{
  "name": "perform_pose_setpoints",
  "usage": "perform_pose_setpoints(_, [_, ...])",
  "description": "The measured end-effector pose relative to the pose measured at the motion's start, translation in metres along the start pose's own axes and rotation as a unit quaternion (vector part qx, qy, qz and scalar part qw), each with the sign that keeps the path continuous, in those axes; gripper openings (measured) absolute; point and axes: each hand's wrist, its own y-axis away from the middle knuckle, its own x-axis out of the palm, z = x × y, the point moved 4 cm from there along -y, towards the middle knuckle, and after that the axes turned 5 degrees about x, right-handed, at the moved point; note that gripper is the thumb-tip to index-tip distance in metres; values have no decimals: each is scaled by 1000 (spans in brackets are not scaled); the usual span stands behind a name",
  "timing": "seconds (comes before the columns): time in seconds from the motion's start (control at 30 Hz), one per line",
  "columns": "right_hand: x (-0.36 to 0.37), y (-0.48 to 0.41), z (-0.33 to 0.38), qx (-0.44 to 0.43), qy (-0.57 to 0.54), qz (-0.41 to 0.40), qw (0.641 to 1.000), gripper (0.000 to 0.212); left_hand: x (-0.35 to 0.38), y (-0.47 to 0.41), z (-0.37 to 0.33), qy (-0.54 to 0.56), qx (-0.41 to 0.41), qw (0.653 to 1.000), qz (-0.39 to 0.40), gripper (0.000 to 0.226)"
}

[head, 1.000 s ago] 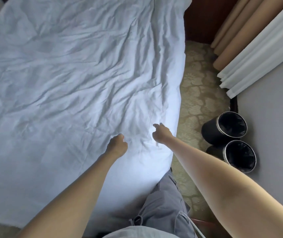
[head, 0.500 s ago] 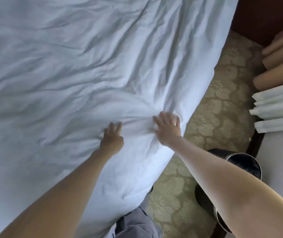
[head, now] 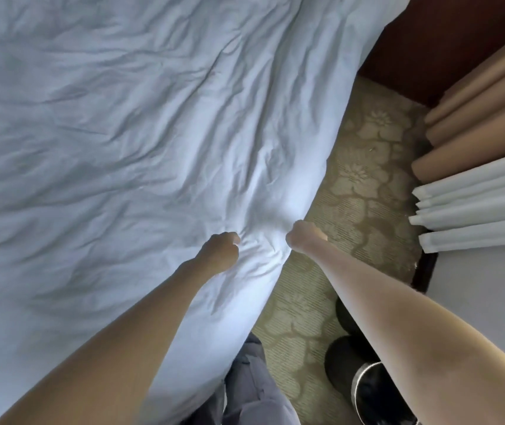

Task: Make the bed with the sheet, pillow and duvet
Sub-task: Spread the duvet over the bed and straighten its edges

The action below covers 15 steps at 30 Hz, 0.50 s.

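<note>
Nearest, at the bottom centre, the person's grey trousers stand against the near right edge of the bed. To their right, on the floor, sits a black bin with a shiny metal rim, and a second dark bin just beyond it is partly hidden by the right forearm. Both bare forearms reach forward from the bottom corners.

The left hand is curled into a fist on top of the white duvet, near its right edge, gripping the cloth. The right hand is likewise curled tight, gripping the duvet's right edge where it drops toward the floor. The fingertips of both are hidden under the knuckles. Creases in the fabric gather and run between the two fists, which are near each other but apart.

Beyond the hands the duvet spreads, wrinkled, across the whole bed to the far and left edges of the view. Right of the bed lies a flower-patterned beige carpet. Farther right hang white sheer curtains and tan curtains, with dark wood panelling at the far right corner.
</note>
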Motion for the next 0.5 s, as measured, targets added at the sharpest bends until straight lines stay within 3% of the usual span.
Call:
perform_pose_setpoints(0.13, [-36, -10, -21, 8, -99, -60, 993, 21, -13, -10, -44, 6, 34, 998, -52, 39])
perform_pose_setpoints(0.3, [-76, -52, -52, -4, -138, -34, 990, 37, 4, -44, -97, 71, 40, 995, -57, 44])
perform_pose_setpoints(0.5, [-154, -130, -80, -38, -120, 5, 992, 49, 9, -108, -169, 184, -64, 972, -133, 53])
